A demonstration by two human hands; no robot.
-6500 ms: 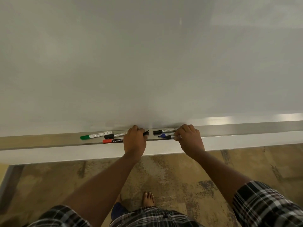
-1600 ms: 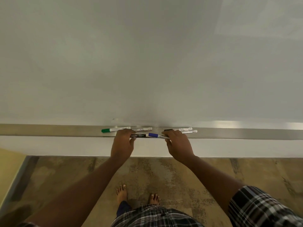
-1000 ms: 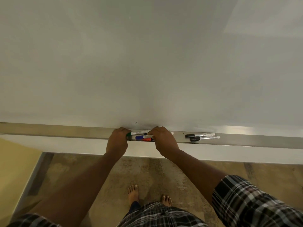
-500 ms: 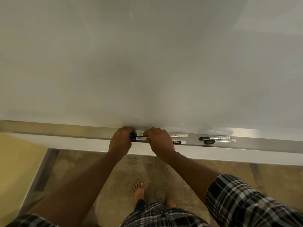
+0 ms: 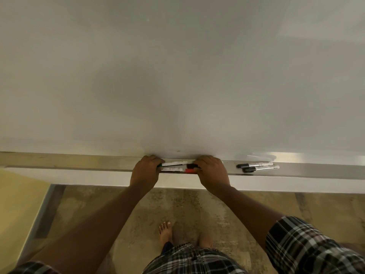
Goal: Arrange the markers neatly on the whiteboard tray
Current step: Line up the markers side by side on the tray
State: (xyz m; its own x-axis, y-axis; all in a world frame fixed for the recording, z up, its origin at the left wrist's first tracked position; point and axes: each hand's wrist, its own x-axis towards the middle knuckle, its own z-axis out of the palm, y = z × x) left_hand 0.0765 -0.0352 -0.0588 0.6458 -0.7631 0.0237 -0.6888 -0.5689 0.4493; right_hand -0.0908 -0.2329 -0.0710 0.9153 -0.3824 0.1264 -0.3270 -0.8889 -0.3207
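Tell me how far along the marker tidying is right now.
Done: two black-capped markers lie parallel on the tray, apart to the right. In hand: the left hand and right hand press a bunch of markers together from both ends. Left: squaring that bunch and perhaps joining the two groups.
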